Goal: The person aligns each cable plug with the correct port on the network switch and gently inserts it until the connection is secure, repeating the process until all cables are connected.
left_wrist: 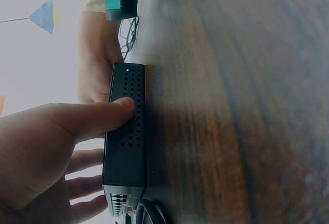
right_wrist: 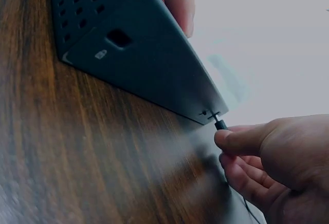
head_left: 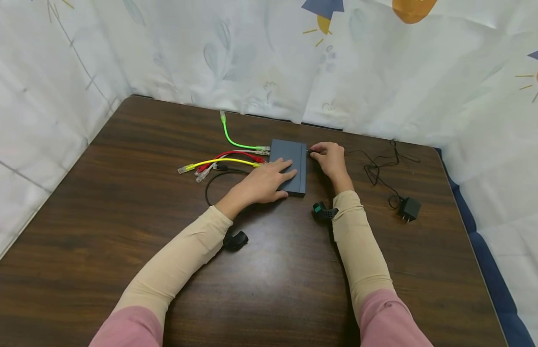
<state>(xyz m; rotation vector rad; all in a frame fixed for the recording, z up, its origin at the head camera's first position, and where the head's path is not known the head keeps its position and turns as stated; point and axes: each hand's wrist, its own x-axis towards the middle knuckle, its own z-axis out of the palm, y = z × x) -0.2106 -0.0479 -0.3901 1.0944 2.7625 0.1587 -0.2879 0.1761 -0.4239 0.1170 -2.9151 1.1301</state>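
Note:
A dark grey network switch [head_left: 285,148] lies flat on the table. Across its top spread the fairly straight fingers of my left hand [head_left: 266,183]; in the left wrist view the thumb [left_wrist: 123,112] rests against its perforated side. Beyond the switch's right end, my right hand [head_left: 331,160] pinches a small black power plug [right_wrist: 221,125] between thumb and fingers. The plug's thin tip meets the socket near a corner of that end face; how deep it sits I cannot tell. Green [head_left: 236,143], red [head_left: 234,153] and yellow [head_left: 221,161] network cables, plus pale ones, run from the left end.
A thin black cord [head_left: 375,168] lies loosely coiled on the right, leading to a black power adapter [head_left: 410,209]. Left of the switch curves a black cable [head_left: 208,188]. A patterned white curtain [head_left: 269,58] borders the table [head_left: 100,217] at the back.

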